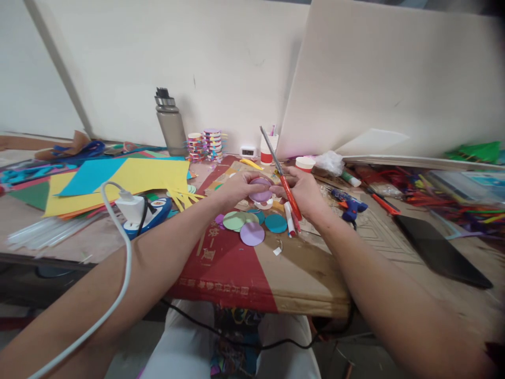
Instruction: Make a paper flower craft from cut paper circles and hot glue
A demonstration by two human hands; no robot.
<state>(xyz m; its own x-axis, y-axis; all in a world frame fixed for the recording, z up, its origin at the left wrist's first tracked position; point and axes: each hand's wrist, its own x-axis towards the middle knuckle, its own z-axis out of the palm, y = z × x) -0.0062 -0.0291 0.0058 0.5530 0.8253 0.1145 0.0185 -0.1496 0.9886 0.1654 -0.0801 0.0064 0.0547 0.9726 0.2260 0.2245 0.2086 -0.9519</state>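
My left hand [240, 188] pinches a purple paper disc [261, 190] between thumb and fingers, above the cardboard. Across from it, my right hand [300, 190] is closed around a long tool with a red handle [291, 197] and a thin metal end pointing up; its exact kind is unclear. The right fingertips reach to the disc's right edge, though I cannot tell whether they touch it. Below the hands lie a loose purple disc [252, 233], a pale green disc [234, 221] and a teal disc [275, 223]. White-and-red markers [290, 220] rest beside my right wrist.
A cardboard sheet [307, 284] covers the table's middle. Left are yellow paper [153, 173], a power strip [158, 213] with a white cable and a bottle [170, 126]. Stacked discs [213, 145] and a cup [266, 152] stand behind; a glue gun [351, 205] and black tablet [442, 252] lie right.
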